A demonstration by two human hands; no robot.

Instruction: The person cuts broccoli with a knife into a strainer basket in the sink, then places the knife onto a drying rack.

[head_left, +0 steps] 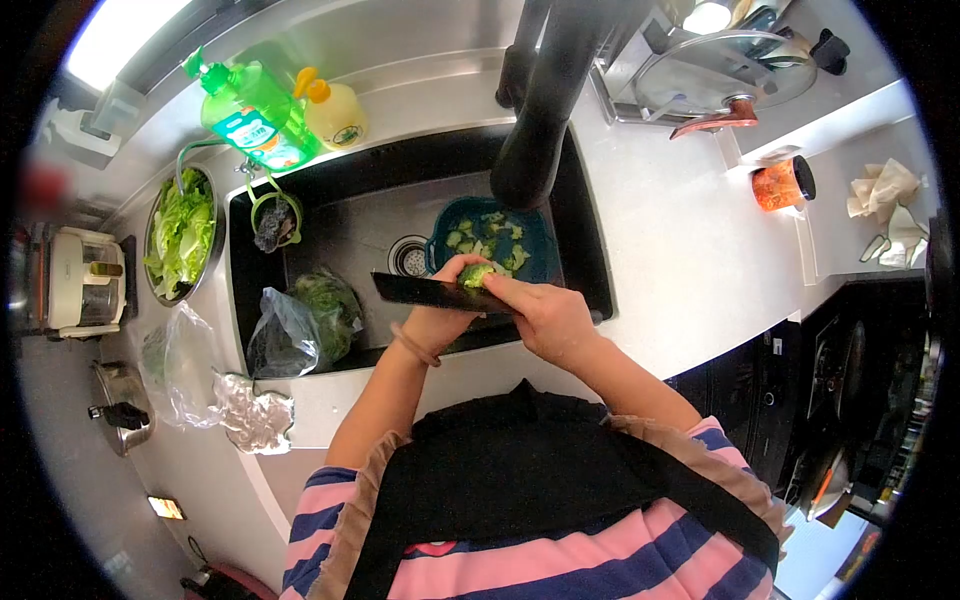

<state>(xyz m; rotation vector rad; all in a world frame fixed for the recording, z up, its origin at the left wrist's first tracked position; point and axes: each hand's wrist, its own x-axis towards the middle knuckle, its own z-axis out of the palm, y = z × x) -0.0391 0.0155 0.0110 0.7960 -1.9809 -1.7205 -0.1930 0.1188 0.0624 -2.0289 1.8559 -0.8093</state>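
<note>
Clothing: a pink and navy striped top (520, 560) under a black apron with a brown frill (520, 450) fills the near edge of the view.
Left hand: the left hand (440, 310) is curled closed around a small green broccoli floret (476, 274), holding it above the sink; a thin band sits on the wrist.
Right hand: the right hand (545, 315) is wrapped around the handle of a dark-bladed kitchen knife (425, 291), whose blade runs leftward and lies against the floret.
Floret position: held between both hands, just in front of the teal plastic colander (540, 255).
Colander: it sits in the dark rectangular sink (340, 215) and holds cut broccoli pieces (490, 235).
Sink, left: a clear plastic bag with a broccoli head (305, 320) lies near the round drain (407, 256).
Counter, left: crumpled clear plastic wrap (215, 385) and a metal bowl of green lettuce leaves (182, 232).
Far edge: a green dish-soap bottle (255, 115) beside a yellow bottle (335, 113), and a black tap (545, 100) rising over the sink.
Far right: an orange cup (780, 185) on the white counter (680, 260).
</note>
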